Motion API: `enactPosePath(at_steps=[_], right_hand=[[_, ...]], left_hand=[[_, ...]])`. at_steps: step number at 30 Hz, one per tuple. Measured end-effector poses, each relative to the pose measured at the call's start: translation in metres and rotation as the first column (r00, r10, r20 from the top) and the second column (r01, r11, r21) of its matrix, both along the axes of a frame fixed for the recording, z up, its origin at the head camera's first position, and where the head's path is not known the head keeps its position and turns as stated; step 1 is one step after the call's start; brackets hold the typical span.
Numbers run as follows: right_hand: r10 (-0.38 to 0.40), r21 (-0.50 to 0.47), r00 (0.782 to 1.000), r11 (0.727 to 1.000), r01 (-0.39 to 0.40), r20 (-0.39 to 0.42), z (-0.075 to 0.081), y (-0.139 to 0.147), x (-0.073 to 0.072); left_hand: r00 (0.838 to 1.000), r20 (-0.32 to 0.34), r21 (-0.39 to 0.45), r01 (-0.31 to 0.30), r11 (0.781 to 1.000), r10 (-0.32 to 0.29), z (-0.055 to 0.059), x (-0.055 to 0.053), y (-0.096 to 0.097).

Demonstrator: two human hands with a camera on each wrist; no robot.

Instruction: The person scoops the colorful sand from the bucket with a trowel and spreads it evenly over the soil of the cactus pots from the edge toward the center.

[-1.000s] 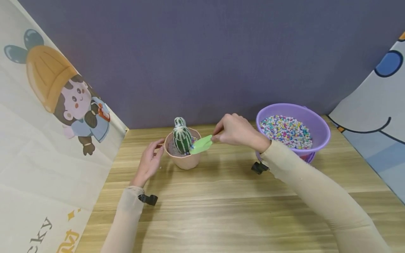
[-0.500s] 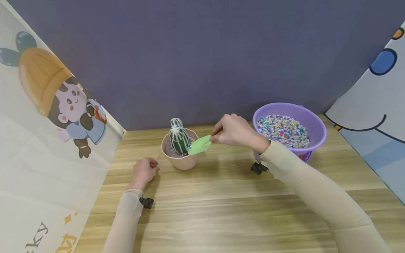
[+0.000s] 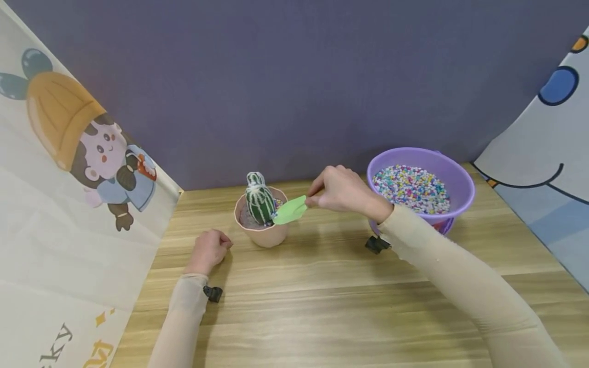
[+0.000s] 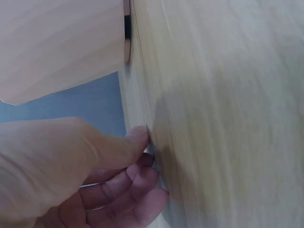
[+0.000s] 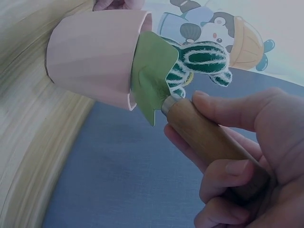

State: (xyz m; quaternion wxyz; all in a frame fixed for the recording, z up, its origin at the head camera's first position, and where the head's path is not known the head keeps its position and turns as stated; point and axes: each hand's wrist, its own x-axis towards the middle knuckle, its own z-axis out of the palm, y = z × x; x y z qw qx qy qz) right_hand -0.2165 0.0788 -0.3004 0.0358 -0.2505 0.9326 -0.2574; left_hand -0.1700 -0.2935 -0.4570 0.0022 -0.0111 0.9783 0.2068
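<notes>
My right hand [image 3: 340, 190] grips the wooden handle [image 5: 204, 130] of a small garden trowel. The trowel's green blade [image 3: 290, 210] rests at the right rim of a pinkish flowerpot [image 3: 267, 236], tilted down into it beside a cactus [image 3: 260, 205]. Colourful beads [image 3: 277, 203] lie around the cactus's right side, on grey-brown filling. My left hand [image 3: 207, 251] rests on the table left of the pot, apart from it. In the left wrist view its fingers curl, thumb and fingertips close together against the wood. Any small thing between them is hidden.
A purple basin [image 3: 462, 186] of multicoloured beads [image 3: 414, 190] stands right of my right hand, on something reddish and purple beneath. A dark wall [image 3: 294, 92] closes the back of the wooden table [image 3: 322, 306]. Printed side panels [image 3: 55, 230] flank it.
My left hand has left the pot's rim and come down onto the table, fingers now curled, where a tiny pale speck lay. The trowel stays at the pot's right rim.
</notes>
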Motion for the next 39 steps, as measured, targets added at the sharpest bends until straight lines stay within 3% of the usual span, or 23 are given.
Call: enactPosePath(at_steps=[3, 5, 7, 9, 11, 13, 15, 17, 20, 22, 25, 29, 33, 39], right_hand=[[0.003, 0.003, 1.0, 1.0, -0.003, -0.013, 0.0, 0.0, -0.001], [0.006, 0.005, 1.0, 1.0, -0.006, -0.027, 0.0, 0.0, -0.001], [0.009, 0.007, 0.999, 1.0, -0.008, -0.041, 0.001, 0.0, -0.001], [0.007, 0.008, 0.998, 1.0, -0.006, -0.055, 0.002, 0.0, 0.0], [-0.001, 0.008, 0.998, 1.0, 0.002, -0.063, 0.003, 0.0, 0.0], [-0.006, 0.009, 0.998, 1.0, 0.007, -0.066, 0.003, 0.0, 0.0], [-0.008, 0.008, 0.998, 1.0, 0.009, -0.066, 0.003, 0.0, 0.0], [-0.005, 0.014, 0.998, 1.0, 0.006, -0.067, 0.003, 0.0, 0.0], [0.0, 0.019, 0.998, 1.0, 0.001, -0.066, 0.004, 0.0, 0.0], [0.004, 0.023, 0.998, 1.0, -0.002, -0.066, 0.004, 0.0, 0.0], [0.01, 0.022, 0.998, 1.0, -0.009, -0.06, 0.004, -0.001, 0.0], [0.003, 0.02, 0.998, 1.0, -0.002, -0.057, 0.004, 0.0, -0.001], [-0.01, 0.005, 0.999, 1.0, 0.01, -0.053, 0.002, 0.006, -0.002], [0.0, -0.079, 1.0, 0.997, -0.002, -0.024, -0.002, 0.026, -0.006]], left_hand=[[0.998, -0.051, 0.032, -0.024, 0.999, 0.025, 0.004, -0.001, 0.001], [0.989, -0.129, 0.085, -0.055, 0.995, 0.066, 0.013, -0.001, 0.008], [0.964, -0.239, 0.15, -0.08, 0.985, 0.115, 0.026, -0.002, 0.018], [0.93, -0.343, 0.206, -0.06, 0.977, 0.129, 0.04, -0.002, 0.029], [0.903, -0.417, 0.228, -0.01, 0.974, 0.107, 0.048, -0.004, 0.038], [0.895, -0.441, 0.226, 0.041, 0.973, 0.065, 0.053, -0.005, 0.044], [0.909, -0.417, 0.228, 0.083, 0.97, 0.02, 0.053, -0.006, 0.047], [0.935, -0.354, 0.246, 0.11, 0.963, -0.016, 0.052, -0.007, 0.046], [0.969, -0.238, 0.313, 0.143, 0.939, -0.068, 0.046, -0.008, 0.042], [0.979, -0.177, 0.35, 0.162, 0.923, -0.105, 0.041, -0.008, 0.038], [0.979, -0.147, 0.368, 0.183, 0.912, -0.138, 0.037, -0.007, 0.033], [0.973, -0.175, 0.343, 0.202, 0.918, -0.149, 0.035, -0.004, 0.031], [0.971, -0.215, 0.312, 0.166, 0.936, -0.101, 0.034, 0.0, 0.036], [0.974, -0.228, 0.253, 0.061, 0.966, -0.002, 0.032, 0.01, 0.051]])
